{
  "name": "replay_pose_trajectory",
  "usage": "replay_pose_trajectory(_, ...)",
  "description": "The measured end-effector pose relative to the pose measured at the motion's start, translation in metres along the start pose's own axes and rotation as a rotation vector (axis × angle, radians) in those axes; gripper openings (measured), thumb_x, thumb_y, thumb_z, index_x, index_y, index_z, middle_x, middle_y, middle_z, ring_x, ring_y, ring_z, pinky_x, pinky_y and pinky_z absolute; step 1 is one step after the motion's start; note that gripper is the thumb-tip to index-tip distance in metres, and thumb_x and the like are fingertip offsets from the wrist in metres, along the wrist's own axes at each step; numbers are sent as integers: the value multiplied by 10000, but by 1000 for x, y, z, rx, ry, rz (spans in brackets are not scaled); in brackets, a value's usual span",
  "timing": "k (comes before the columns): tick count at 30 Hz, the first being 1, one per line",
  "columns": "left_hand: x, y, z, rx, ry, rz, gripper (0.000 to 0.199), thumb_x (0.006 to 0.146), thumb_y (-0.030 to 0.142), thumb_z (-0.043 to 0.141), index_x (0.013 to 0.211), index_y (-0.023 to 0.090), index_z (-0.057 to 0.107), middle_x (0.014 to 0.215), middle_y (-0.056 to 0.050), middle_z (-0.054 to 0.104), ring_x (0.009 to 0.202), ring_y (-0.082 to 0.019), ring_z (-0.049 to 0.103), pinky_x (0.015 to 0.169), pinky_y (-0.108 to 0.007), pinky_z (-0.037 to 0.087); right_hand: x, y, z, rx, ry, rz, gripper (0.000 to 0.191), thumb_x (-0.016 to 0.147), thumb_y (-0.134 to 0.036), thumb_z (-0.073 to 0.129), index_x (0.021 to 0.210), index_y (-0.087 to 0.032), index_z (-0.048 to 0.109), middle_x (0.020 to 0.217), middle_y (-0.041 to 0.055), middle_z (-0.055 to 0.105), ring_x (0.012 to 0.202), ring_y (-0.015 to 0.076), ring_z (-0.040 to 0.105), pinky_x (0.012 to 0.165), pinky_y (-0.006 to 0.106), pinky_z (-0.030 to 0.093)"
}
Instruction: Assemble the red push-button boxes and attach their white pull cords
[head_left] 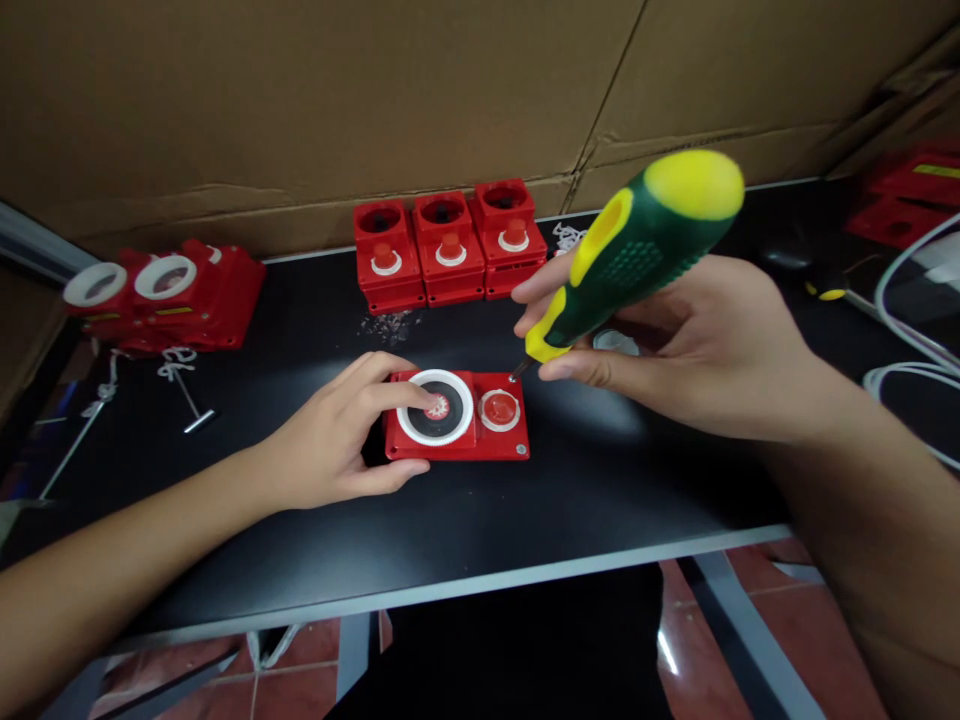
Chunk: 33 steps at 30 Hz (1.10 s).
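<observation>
On the black table lies a red device (465, 448) with a white-ringed black dial (420, 418) and a smaller round red part (499, 410) ringed in white. My left hand (352, 425) grips its left end, one finger on the dial's centre and the thumb at the near edge. My right hand (697, 340) is closed around a green and yellow screwdriver (630, 250), held tilted. The screwdriver's tip is at a screw (513, 378) in the device's far right corner. A small clear round piece (615, 343) shows beneath my right palm.
Three red units (454, 275) stand at the back, with crumbs in front. More red units (232, 300) with white rings sit at the left, near a metal T-shaped tool (199, 420). White cables (911, 370) and a blurred red unit (900, 200) are at the right.
</observation>
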<state>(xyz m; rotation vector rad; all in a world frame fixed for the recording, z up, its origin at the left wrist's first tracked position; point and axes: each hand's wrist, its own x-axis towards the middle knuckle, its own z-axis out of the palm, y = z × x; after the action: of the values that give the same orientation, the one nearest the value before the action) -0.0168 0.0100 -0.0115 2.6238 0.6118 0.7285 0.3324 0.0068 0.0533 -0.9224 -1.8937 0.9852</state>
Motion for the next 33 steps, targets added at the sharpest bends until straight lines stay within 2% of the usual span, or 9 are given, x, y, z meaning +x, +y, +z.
replay_pose_trajectory(4,0,0,0,-3,0,3,466,1098,396,821,1483,288,582,1394,-144,665,1184,-298,758,1013,-459,672,4,-2,-7,80,-158,-21,292,1029,-276,892,1316,-297,847,1299,48,882,916,222,824,828,399,750)
replay_pose_trajectory(7,0,0,0,4,3,2,457,1112,433,806,1483,300,574,1405,-137,659,1207,-289,754,1029,-450,670,6,-4,-10,148,-238,-50,258,1095,-266,805,1348,-298,846,1314,51,885,766,177,787,765,377,734)
replay_pose_trajectory(11,0,-1,1,15,0,4,450,1120,449,794,1479,283,578,1401,-142,657,1198,-286,755,1026,-439,665,4,-4,-10,125,-217,8,299,1082,-211,802,1355,-316,867,1296,36,888,758,177,790,819,384,728)
replay_pose_trajectory(15,0,-1,1,19,-4,17,441,1135,452,773,1482,271,570,1405,-151,651,1215,-291,749,1036,-442,663,2,0,-6,151,-128,-28,275,1061,-174,814,1280,-331,869,1281,2,893,877,194,820,833,378,719)
replay_pose_trajectory(20,0,0,0,13,-5,4,437,1118,427,795,1468,274,584,1406,-150,658,1206,-293,757,1032,-442,666,5,2,2,102,-42,-52,232,927,-251,982,1117,-293,856,1166,-1,900,853,205,816,794,376,724)
replay_pose_trajectory(23,0,0,-1,7,-6,-1,448,1102,417,816,1466,276,595,1411,-152,662,1207,-300,760,1036,-448,667,5,1,2,87,-10,-28,270,906,-289,1019,1122,-292,857,1151,11,893,890,222,823,807,385,742)
replay_pose_trajectory(26,0,0,-1,-7,-6,-5,464,1085,402,837,1468,281,603,1413,-156,669,1196,-313,762,1027,-467,672,4,0,-3,84,-66,-8,302,935,-279,1001,1201,-309,861,1189,10,902,880,216,829,845,379,751)
replay_pose_trajectory(30,0,0,0,6,-8,9,451,1107,402,813,1474,262,592,1417,-169,664,1212,-318,760,1030,-473,671,5,-6,-12,146,-222,-5,279,1042,-207,851,1307,-292,860,1341,42,890,853,190,839,867,366,758)
replay_pose_trajectory(33,0,1,0,5,-3,6,452,1109,412,813,1474,261,593,1411,-167,668,1208,-314,760,1034,-466,667,6,-10,-13,159,-256,17,352,1045,-131,789,1357,-279,859,1352,51,886,866,188,854,868,363,767)
